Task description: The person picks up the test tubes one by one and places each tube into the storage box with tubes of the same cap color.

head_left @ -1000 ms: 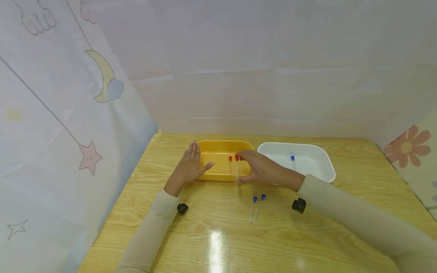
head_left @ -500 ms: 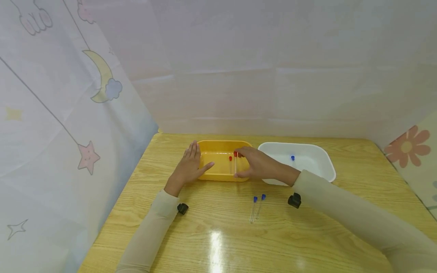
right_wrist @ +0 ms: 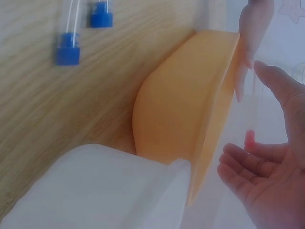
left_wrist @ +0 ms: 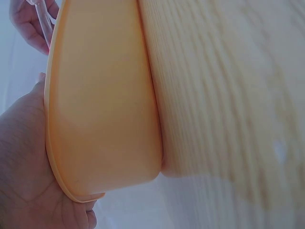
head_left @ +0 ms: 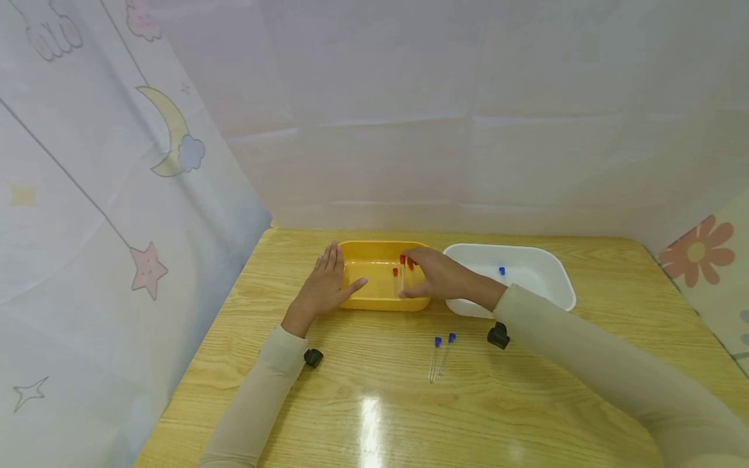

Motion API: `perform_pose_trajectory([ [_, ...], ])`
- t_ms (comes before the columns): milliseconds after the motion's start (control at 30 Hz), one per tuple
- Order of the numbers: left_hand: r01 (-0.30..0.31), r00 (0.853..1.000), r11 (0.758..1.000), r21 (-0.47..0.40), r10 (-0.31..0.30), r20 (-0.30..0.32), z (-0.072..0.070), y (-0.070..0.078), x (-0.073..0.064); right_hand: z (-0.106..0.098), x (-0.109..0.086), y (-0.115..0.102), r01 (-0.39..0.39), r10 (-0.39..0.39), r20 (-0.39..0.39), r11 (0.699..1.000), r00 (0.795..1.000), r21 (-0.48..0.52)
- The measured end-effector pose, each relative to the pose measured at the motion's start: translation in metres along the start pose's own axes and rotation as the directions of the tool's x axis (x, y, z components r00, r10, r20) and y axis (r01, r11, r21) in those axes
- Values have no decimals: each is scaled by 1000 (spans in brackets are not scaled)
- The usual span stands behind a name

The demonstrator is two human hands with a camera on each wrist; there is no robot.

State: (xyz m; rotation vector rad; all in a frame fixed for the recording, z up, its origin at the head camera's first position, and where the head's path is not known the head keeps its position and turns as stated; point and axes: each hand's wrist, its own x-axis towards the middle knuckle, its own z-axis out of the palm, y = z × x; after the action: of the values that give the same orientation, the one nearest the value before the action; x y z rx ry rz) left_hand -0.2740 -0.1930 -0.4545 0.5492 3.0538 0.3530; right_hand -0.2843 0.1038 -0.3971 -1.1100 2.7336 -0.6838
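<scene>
My right hand (head_left: pixel 441 276) pinches a clear test tube with a red cap (head_left: pixel 402 276) lengthwise, thumb at its bottom end and a finger at the cap. The tube is over the right part of the yellow tray (head_left: pixel 374 304). A second red-capped tube (head_left: pixel 394 281) lies in that tray; another red cap (head_left: pixel 411 264) shows beside my right fingers, its tube hidden. On the tray's left rim rests my left hand (head_left: pixel 320 286), fingers straight and thumb reaching over the inside. In the left wrist view, my left palm (left_wrist: pixel 21 167) touches the tray's rim.
A white tray (head_left: pixel 552 279) stands right of the yellow one, with a blue-capped tube (head_left: pixel 502 273) inside. Two more blue-capped tubes, one left (head_left: pixel 434 359) and one right (head_left: pixel 447 354), lie on the wooden table (head_left: pixel 351 403). A fabric backdrop (head_left: pixel 374 175) rises behind.
My right hand has moved slightly left and away from me with the red-capped tube, from the yellow tray's front edge to over its inside. My left hand stays still.
</scene>
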Motion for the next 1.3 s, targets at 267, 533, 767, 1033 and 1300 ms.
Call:
perform_pose_trajectory([
  [267,-4,1000,1000,-12,4,-6,-4,3,-2,3,12,2,3,-3,11,1000,1000,-12],
  [533,0,1000,1000,-3,0,0,-1,0,-1,9,23,2,28,-28,3,999,1000,-34],
  [767,4,1000,1000,-10,-4,-3,-1,1,-1,12,28,-1,13,-12,19,998,1000,-62],
  [1033,-3,1000,1000,-4,3,-8,1,-2,1,21,37,3,-9,11,26,996,1000,-84],
  [1300,0,1000,1000,-10,0,-5,0,0,0,26,42,7,-45,50,51,993,997,-105],
])
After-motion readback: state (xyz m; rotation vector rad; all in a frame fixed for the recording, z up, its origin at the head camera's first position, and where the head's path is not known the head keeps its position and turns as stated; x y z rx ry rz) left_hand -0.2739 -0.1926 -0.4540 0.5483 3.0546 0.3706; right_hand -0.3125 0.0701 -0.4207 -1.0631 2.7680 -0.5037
